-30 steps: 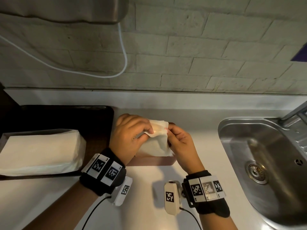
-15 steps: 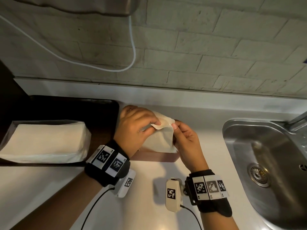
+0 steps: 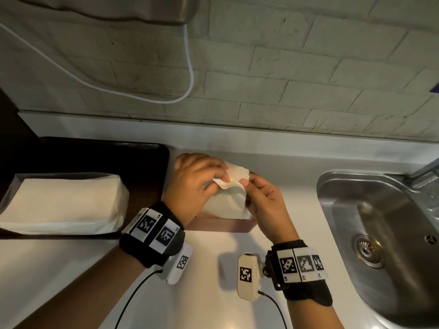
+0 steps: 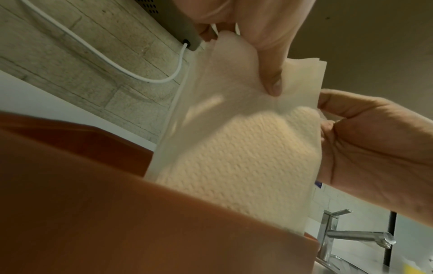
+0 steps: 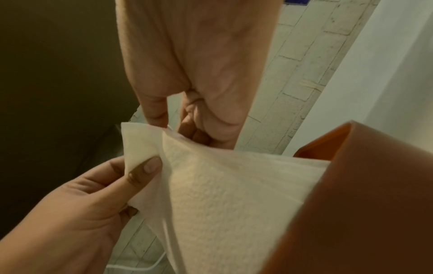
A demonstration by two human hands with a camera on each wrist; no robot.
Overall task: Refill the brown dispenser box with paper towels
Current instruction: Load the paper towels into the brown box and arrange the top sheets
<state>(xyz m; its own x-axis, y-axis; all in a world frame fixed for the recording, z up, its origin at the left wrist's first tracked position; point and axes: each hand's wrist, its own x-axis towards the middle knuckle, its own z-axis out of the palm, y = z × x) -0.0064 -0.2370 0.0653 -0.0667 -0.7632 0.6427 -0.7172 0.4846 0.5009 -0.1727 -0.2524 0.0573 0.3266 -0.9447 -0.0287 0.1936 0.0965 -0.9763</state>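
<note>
The brown dispenser box point(image 3: 221, 225) stands on the white counter, mostly hidden behind my hands. A white paper towel point(image 3: 225, 203) sticks up out of its top. My left hand point(image 3: 222, 180) pinches the towel's upper edge from the left, and my right hand point(image 3: 244, 184) pinches the same edge from the right. In the left wrist view the thumb presses the layered towel point(image 4: 234, 157) above the box point(image 4: 93, 204). In the right wrist view my right hand's thumb and fingers point(image 5: 145, 172) nip a towel point(image 5: 222, 185) corner beside the box point(image 5: 363, 204).
A wrapped pack of paper towels point(image 3: 59, 205) lies on a dark tray point(image 3: 107, 155) at the left. A steel sink point(image 3: 380, 233) with a faucet point(image 3: 425, 169) is at the right. A white cable point(image 3: 187, 79) hangs on the brick wall behind.
Both hands keep their pinch on the towel's top edge over the box. The fingertips have drawn a little closer together and the edge has folded slightly.
</note>
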